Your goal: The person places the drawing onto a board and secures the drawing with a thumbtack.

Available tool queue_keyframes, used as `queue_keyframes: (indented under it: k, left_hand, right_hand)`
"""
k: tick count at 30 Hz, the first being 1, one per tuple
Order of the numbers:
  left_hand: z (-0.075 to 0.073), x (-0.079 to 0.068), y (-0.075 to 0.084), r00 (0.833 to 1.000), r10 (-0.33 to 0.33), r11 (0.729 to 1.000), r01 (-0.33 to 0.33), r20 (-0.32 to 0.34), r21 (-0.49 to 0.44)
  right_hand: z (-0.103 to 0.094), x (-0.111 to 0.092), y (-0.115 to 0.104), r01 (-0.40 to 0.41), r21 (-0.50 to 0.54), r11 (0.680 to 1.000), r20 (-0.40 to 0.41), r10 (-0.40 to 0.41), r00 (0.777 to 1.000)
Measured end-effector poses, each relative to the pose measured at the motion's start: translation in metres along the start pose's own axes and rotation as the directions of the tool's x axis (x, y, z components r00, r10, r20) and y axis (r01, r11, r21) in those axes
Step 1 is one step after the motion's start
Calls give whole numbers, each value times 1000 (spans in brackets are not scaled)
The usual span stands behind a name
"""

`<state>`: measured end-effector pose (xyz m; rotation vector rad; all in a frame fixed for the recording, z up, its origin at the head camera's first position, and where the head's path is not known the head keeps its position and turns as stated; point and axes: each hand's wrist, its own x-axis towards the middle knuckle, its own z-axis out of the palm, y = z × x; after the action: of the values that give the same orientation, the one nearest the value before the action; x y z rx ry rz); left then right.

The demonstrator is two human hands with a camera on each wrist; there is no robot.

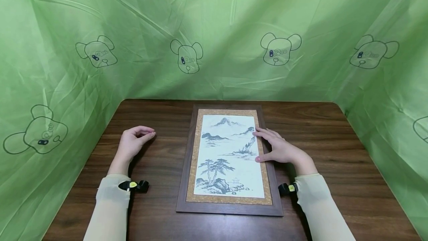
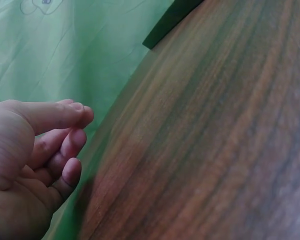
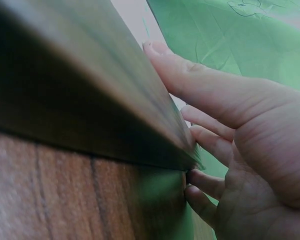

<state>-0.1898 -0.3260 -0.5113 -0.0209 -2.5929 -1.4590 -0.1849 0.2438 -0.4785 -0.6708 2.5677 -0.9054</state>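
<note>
An ink landscape picture (image 1: 230, 155) with mountains, trees and a small pavilion lies on a cork board (image 1: 230, 199) inside a dark wooden frame (image 1: 230, 208). My right hand (image 1: 281, 148) reaches over the frame's right side, thumb and fingertips resting at the picture's right edge. In the right wrist view, the thumb (image 3: 175, 62) is on top while lower fingers (image 3: 205, 182) lie against the frame's outer side. My left hand (image 1: 135, 144) is left of the frame, apart from it. Its fingers are loosely bent with thumb and forefinger close together, and I see nothing held.
The brown wood-grain table (image 1: 327, 140) carries the frame near its middle. A green curtain (image 1: 230, 14) with bear-head outlines hangs around the back and sides. Each wrist wears a small black camera, the left one (image 1: 143, 186) and the right one (image 1: 284, 189).
</note>
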Motion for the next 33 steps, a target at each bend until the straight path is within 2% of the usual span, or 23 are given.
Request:
queue_keyframes:
  k: [10, 14, 18, 26, 33]
  left_hand:
    - [2, 2, 0, 1000, 3, 995, -1, 13, -100]
    - [2, -3, 18, 999, 20, 990, -15, 35, -140]
    - [1, -7, 31, 998, 31, 991, -25, 47, -132]
    - [5, 1, 5, 1000, -5, 997, 7, 25, -75]
    - [4, 2, 0, 1000, -19, 998, 20, 13, -61]
  right_hand:
    - [0, 0, 0, -6, -5, 1000, 2, 6, 1000]
    - [0, 0, 0, -4, -3, 1000, 2, 4, 1000]
    - [-1, 0, 0, -3, -1, 1000, 1, 3, 1000]
    - [0, 1, 2, -2, -3, 1000, 1, 2, 1000]
    - [0, 1, 3, 1, -3, 1000, 2, -1, 1000]
